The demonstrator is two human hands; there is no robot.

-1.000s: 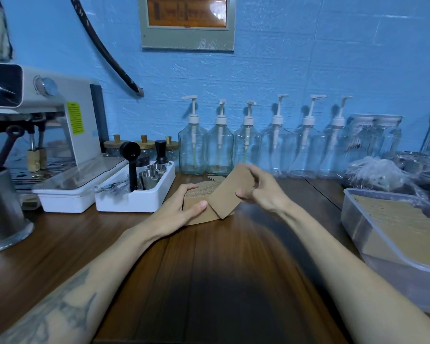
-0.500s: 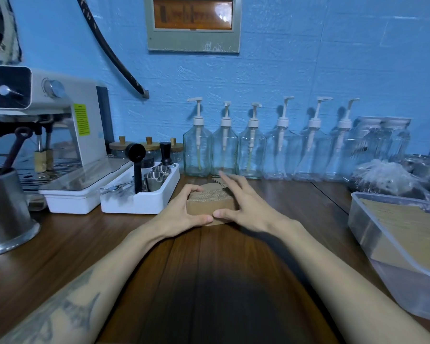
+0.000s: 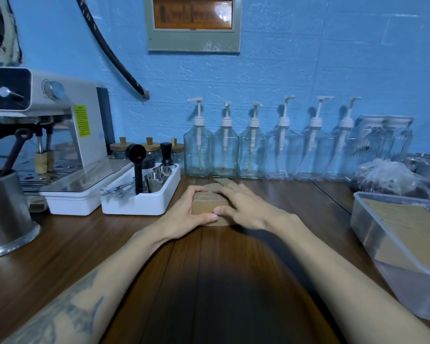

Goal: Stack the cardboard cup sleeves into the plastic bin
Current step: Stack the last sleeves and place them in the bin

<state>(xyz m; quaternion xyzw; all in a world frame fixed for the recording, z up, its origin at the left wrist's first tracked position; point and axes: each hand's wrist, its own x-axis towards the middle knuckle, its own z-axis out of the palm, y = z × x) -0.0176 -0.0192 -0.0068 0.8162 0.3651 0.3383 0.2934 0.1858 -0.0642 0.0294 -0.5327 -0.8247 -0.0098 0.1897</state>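
A small stack of brown cardboard cup sleeves [image 3: 207, 204] lies flat on the wooden counter [image 3: 209, 281], near the pump bottles. My left hand [image 3: 185, 214] cups the stack's left side, fingers curled over its far edge and thumb along the near edge. From the right, my right hand [image 3: 243, 209] holds the same stack, fingers laid over its top and thumb meeting the left thumb in front. At the right edge stands the clear plastic bin [image 3: 372, 232], with flat cardboard sleeves [image 3: 412, 227] lying inside it.
A white tray of metal cups and a black scoop [image 3: 144, 192] sits just left of the stack. Behind it stand an espresso machine [image 3: 60, 135] and a steel pitcher [image 3: 5, 214]. Several glass pump bottles [image 3: 253, 147] line the blue wall. Plastic bags [image 3: 387, 177] lie behind the bin.
A second ago my right hand held one sleeve tilted up over the stack. That sleeve now lies flat on the pile and both hands have closed in around the stack.
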